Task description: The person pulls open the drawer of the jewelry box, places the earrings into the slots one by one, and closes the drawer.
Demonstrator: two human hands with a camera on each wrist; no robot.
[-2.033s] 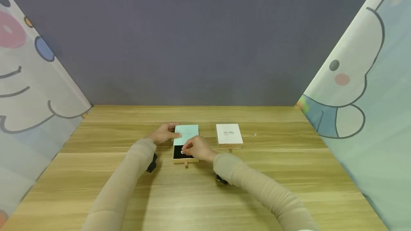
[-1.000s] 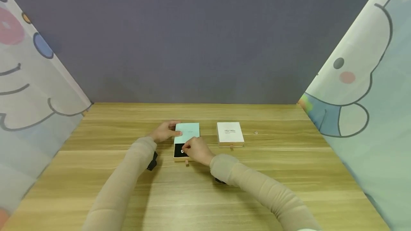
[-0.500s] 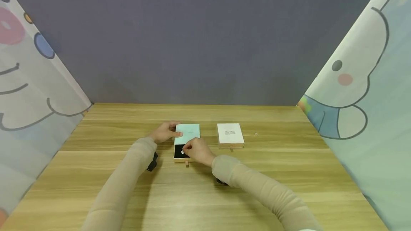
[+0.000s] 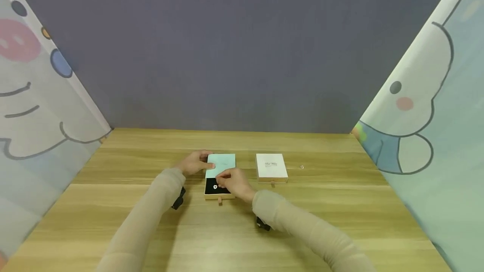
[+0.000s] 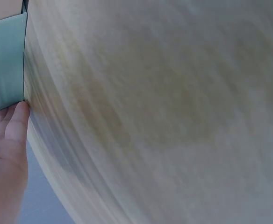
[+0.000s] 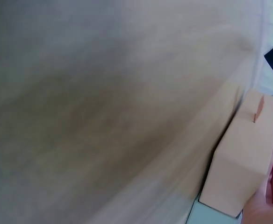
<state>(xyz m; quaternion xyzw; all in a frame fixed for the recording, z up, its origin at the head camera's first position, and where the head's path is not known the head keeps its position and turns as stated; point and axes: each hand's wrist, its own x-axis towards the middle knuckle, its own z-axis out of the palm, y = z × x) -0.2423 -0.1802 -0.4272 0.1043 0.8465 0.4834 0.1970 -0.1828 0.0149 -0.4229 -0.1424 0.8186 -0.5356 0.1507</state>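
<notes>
My left hand (image 4: 193,163) grips the mint-green sleeve (image 4: 222,164) of a jewelry box, its thumb over the top and its fingers at the far left corner. The box's drawer (image 4: 209,197) is pulled out toward me and has a black lining. A small, shiny, ring-like piece of jewelry (image 4: 215,187) lies on that lining. Just above it, my right hand (image 4: 237,184) hovers over the drawer with bent fingers, its fingertips apart from the piece. Nothing shows between those fingertips. In the right wrist view, the drawer's pale outer side (image 6: 241,158) hides part of the hand.
A white box (image 4: 271,165) with dark lettering and a front tab stands right of the mint box. Farther right, another tiny shiny piece (image 4: 301,166) lies on the wooden table (image 4: 211,238). A dark wall (image 4: 234,53) rises behind, with patterned sheets at both sides.
The right fingertips have moved off the ring-like piece, up and away, leaving it on the black lining. The left hand stays on the sleeve. The head view has tilted slightly.
</notes>
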